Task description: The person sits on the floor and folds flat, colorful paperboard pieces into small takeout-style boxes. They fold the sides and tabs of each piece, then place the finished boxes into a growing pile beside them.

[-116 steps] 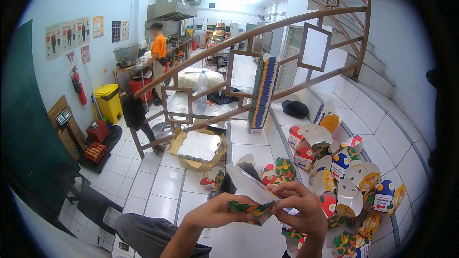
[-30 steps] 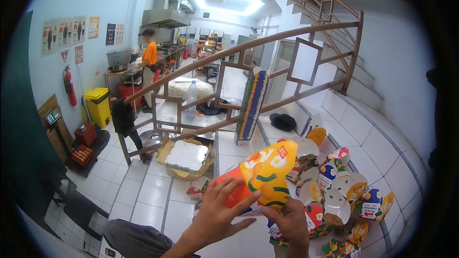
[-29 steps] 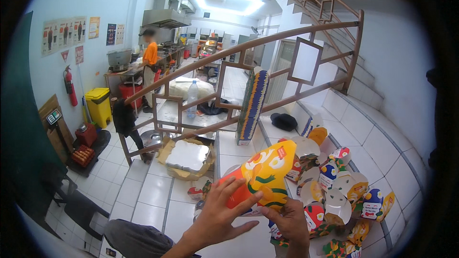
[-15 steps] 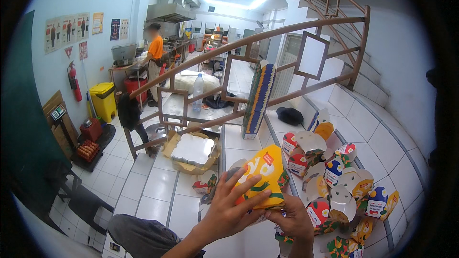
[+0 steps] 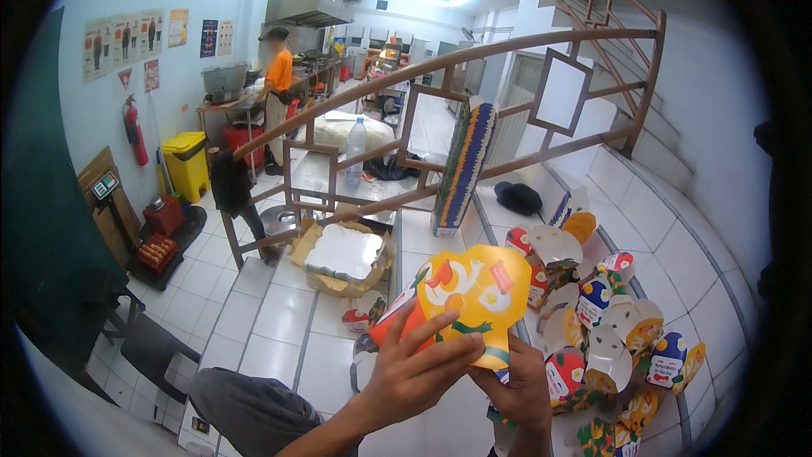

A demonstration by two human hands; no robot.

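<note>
Both hands are on a yellow and orange printed cardboard food carton (image 5: 499, 292), held tilted in front of me with its scalloped yellow panel upward. My left hand (image 5: 419, 372) lies across its front, fingers pressed on the panel. My right hand (image 5: 523, 385) grips the lower right edge with the thumb in front; its other fingers are partly hidden. To the right, several folded cartons (image 5: 595, 298) in red, blue, yellow and green lie in a loose pile on the white tiled steps. One more small carton (image 5: 362, 315) sits left of the held one.
A tall stack of flat cartons (image 5: 463, 171) leans on the brown railing (image 5: 381, 85). Brown paper wraps a stack of white-faced cardboard (image 5: 342, 252). A black cap (image 5: 518, 198) lies on a step. Beyond the railing are a plastic bottle (image 5: 355, 152) and a person in orange (image 5: 278, 76).
The carton has turned and opened out: its yellow panel now faces me more fully and an orange side shows at the left. The right hand stays at its lower edge.
</note>
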